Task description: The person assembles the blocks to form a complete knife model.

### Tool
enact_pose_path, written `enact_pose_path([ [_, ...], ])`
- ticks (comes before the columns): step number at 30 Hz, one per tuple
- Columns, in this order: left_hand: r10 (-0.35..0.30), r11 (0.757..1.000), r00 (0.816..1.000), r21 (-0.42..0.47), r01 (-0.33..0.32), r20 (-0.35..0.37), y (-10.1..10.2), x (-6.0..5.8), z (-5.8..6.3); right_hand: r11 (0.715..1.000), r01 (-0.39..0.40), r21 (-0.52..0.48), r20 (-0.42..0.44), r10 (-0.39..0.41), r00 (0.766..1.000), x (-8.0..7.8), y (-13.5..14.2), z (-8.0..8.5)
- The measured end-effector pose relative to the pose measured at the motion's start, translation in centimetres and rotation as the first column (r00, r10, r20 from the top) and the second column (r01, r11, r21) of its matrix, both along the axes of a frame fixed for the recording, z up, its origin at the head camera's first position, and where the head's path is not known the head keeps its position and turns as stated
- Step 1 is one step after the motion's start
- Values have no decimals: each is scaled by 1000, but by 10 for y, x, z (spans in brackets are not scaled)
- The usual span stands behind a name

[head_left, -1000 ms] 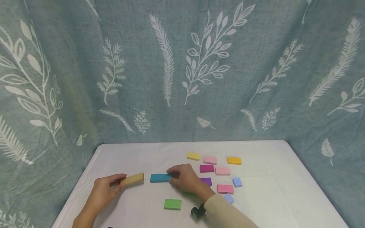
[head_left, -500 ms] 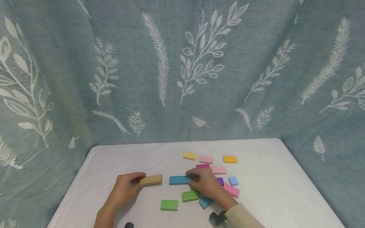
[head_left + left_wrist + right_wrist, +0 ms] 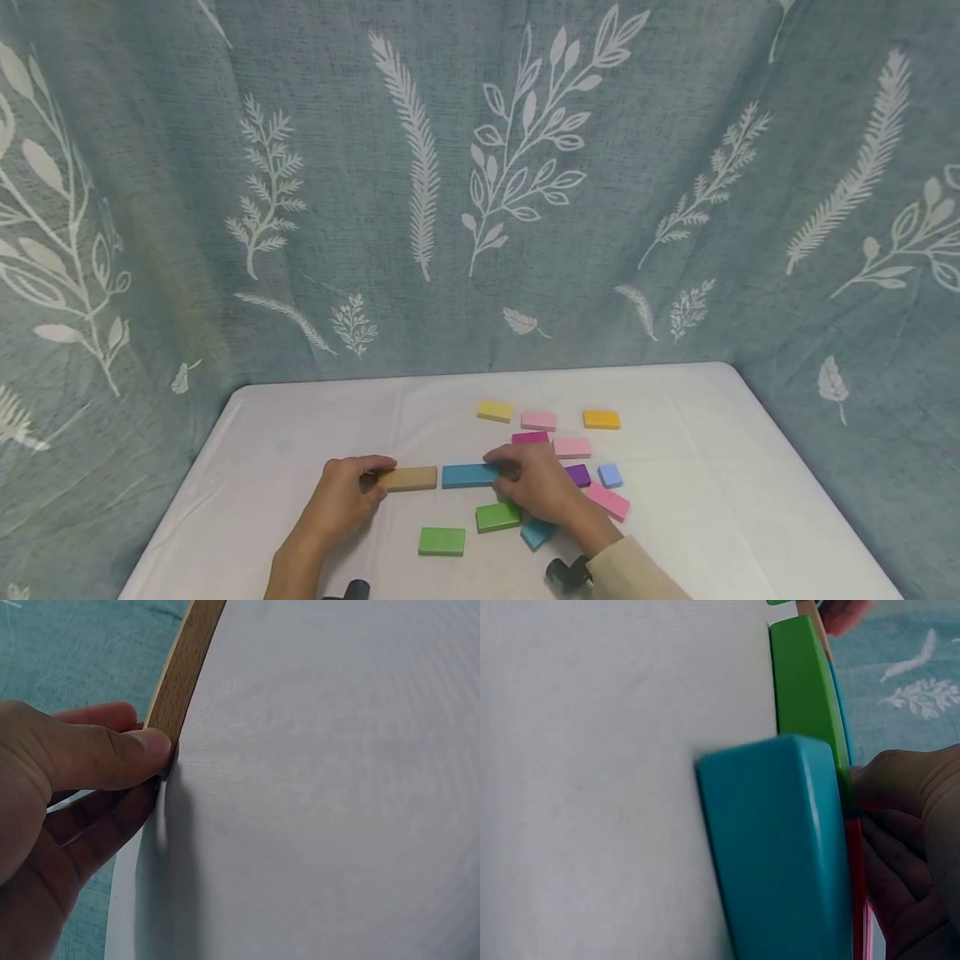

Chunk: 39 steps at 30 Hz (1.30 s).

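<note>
In the head view, my left hand [image 3: 348,496] pinches the left end of a tan wooden block [image 3: 411,478] between thumb and fingers. The left wrist view shows the thumb on the long side of this wooden block [image 3: 184,675]. My right hand [image 3: 543,483] holds the right end of a blue block [image 3: 468,476], its thumb and forefinger on opposite edges. Tan and blue lie end to end, a narrow gap between them. From the right wrist, only a thin strip of the held blue block [image 3: 841,705] shows behind a green block [image 3: 802,682].
Below the right hand lie a green block [image 3: 498,517] and a second blue block [image 3: 537,533]; another green block [image 3: 442,542] sits nearer. Behind and right are yellow [image 3: 495,412], orange [image 3: 602,419], pink [image 3: 572,448] and purple [image 3: 577,476] blocks. Wrist gear [image 3: 567,575] shows below.
My left hand has brought the tan block rightward and level, narrowing its gap to the blue block. A pink block beside the right forearm has turned askew. The head view has shifted slightly.
</note>
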<state>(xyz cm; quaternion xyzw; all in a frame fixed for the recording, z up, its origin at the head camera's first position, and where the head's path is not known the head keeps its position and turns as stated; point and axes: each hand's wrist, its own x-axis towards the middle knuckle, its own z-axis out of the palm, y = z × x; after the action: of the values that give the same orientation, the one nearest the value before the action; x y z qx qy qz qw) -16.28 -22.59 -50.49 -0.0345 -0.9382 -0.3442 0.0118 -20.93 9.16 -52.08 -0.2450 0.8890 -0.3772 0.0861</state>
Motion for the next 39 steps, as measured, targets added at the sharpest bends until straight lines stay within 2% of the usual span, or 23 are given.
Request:
enact_pose_path([
  [28,23,999,1000,31,-23,11,-3,1,-4,1000,-10,29,-25,11,1000,6,-11,3],
  [39,24,999,999,20,-25,26,-3,2,-3,1000,14,13,-43,-13,999,12,9,1],
])
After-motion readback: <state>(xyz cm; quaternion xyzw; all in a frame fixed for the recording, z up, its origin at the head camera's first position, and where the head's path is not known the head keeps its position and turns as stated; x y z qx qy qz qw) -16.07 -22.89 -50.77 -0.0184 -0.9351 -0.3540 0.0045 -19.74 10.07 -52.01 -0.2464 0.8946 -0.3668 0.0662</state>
